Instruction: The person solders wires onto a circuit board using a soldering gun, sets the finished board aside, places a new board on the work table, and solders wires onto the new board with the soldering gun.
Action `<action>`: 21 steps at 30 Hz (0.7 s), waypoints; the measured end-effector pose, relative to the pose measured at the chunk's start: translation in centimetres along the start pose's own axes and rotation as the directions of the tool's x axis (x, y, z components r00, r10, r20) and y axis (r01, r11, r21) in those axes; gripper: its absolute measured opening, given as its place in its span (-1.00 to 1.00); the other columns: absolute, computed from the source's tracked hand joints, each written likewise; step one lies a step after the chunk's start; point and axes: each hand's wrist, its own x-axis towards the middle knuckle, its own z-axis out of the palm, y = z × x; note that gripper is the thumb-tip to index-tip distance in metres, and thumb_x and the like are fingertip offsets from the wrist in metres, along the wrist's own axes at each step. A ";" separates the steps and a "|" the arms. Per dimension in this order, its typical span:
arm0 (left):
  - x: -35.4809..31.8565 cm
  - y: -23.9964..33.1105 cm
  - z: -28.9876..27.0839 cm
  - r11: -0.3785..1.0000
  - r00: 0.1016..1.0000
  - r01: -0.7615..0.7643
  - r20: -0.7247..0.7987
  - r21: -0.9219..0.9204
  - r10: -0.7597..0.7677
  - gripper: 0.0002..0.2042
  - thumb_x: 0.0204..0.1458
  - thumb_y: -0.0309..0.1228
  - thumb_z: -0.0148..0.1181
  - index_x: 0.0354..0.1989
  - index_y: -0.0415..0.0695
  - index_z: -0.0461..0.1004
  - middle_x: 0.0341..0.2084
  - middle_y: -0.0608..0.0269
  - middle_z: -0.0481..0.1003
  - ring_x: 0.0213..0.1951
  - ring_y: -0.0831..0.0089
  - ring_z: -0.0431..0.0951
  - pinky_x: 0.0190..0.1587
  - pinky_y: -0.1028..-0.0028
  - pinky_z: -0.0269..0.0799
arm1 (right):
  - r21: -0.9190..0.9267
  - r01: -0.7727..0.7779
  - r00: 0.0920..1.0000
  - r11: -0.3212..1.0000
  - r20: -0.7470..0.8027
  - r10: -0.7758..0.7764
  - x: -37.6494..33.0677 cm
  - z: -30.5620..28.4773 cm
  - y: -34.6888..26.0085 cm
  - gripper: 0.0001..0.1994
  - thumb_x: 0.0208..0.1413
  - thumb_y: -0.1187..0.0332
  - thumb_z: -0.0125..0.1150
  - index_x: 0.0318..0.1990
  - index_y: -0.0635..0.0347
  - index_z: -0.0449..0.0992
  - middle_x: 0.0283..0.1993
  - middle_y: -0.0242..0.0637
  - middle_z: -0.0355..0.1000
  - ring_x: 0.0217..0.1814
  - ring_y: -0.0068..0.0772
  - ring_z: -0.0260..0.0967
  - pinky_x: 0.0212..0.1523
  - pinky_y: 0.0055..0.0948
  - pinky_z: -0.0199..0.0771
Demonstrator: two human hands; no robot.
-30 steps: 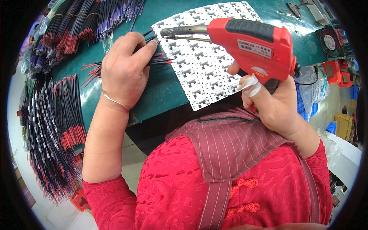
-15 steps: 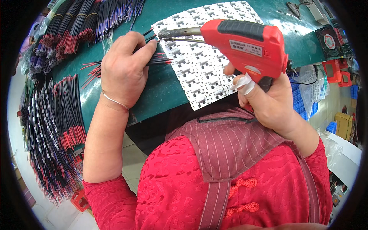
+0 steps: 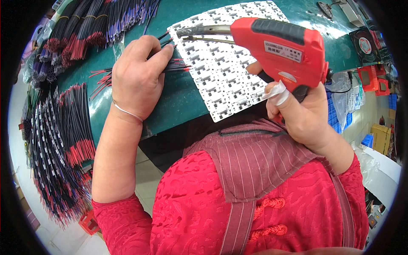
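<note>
My right hand [image 3: 299, 112] is wrapped round the grip of a red and black soldering gun [image 3: 280, 51], with white tape on a finger. Its metal nozzle and thin feed tube point left, over the edge of a white circuit board panel [image 3: 227, 80]. Close by, my left hand [image 3: 138, 74] rests at the panel's left edge, thumb and forefinger pinched on a thin black wire [image 3: 165, 35] whose end meets that edge. Beneath the same hand lies a small bunch of black wires [image 3: 180, 66] with red tips; the palm hides its middle.
Tied bundles of black and red wires [image 3: 85, 32] lie at the far left of the green table [image 3: 174, 108]. More wires [image 3: 76, 123] hang over its left side. A small black fan [image 3: 364, 44] stands at the right, near red plastic holders [image 3: 369, 80] and a blue crate [image 3: 335, 112].
The soldering gun in my right hand has shifted a little to the right, its nozzle now farther from my left fingers. My left hand stays in place.
</note>
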 end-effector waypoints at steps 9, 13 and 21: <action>0.1 0.1 -0.2 0.999 0.999 0.034 0.033 -0.003 -0.034 -0.59 -0.35 -0.71 0.20 -0.23 -0.12 0.60 -0.39 0.21 0.43 -0.34 0.26 0.51 -0.29 0.36 0.44 | -0.125 -0.031 0.998 0.992 0.049 0.037 0.0 -0.8 0.4 -0.79 0.25 0.37 0.16 -0.04 0.26 0.44 -0.17 -0.22 0.44 -0.51 -0.62 0.29 -0.50 -0.58 0.33; 0.2 -0.2 0.0 0.998 0.998 0.056 0.009 -0.038 -0.055 -0.62 -0.33 -0.73 0.19 -0.25 -0.13 0.60 -0.39 0.21 0.44 -0.34 0.27 0.52 -0.28 0.38 0.44 | -0.121 -0.033 0.998 0.992 0.044 0.038 0.0 -1.0 0.6 -0.77 0.22 0.35 0.19 -0.05 0.28 0.46 -0.28 -0.33 0.47 -0.54 -0.70 0.28 -0.54 -0.63 0.29; 0.1 -0.5 0.0 0.995 0.998 0.067 0.017 -0.079 -0.066 -0.63 -0.33 -0.75 0.15 -0.27 -0.14 0.60 -0.39 0.20 0.45 -0.32 0.26 0.53 -0.26 0.39 0.44 | -0.097 -0.012 0.999 0.995 0.038 0.015 0.3 -0.5 0.3 -0.77 0.21 0.35 0.22 -0.05 0.28 0.50 -0.45 -0.46 0.47 -0.57 -0.76 0.26 -0.56 -0.65 0.22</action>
